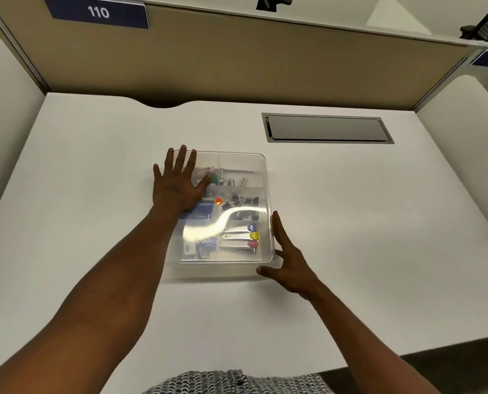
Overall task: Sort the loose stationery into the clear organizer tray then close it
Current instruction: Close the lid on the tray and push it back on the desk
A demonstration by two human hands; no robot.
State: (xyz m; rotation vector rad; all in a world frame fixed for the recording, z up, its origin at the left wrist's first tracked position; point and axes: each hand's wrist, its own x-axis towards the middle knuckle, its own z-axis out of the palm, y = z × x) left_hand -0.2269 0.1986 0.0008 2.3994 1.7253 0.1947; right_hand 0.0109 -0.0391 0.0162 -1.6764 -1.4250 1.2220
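Observation:
A clear organizer tray [261,166] lies in the middle of the white desk with its clear lid on top. Through the lid I see black binder clips [241,201], coloured clips [252,236], a blue item [201,209] and small white pieces [231,182] in separate compartments. My left hand [177,183] rests flat, fingers spread, on the lid's far left part. My right hand [289,261] lies against the tray's near right corner, fingers along the right side and thumb at the front edge. A bright glare streak hides part of the contents.
A grey cable hatch [326,128] is set into the desk at the back right. Beige partition walls [208,61] enclose the desk at the back and sides. The desk's near edge [408,352] runs close to my body.

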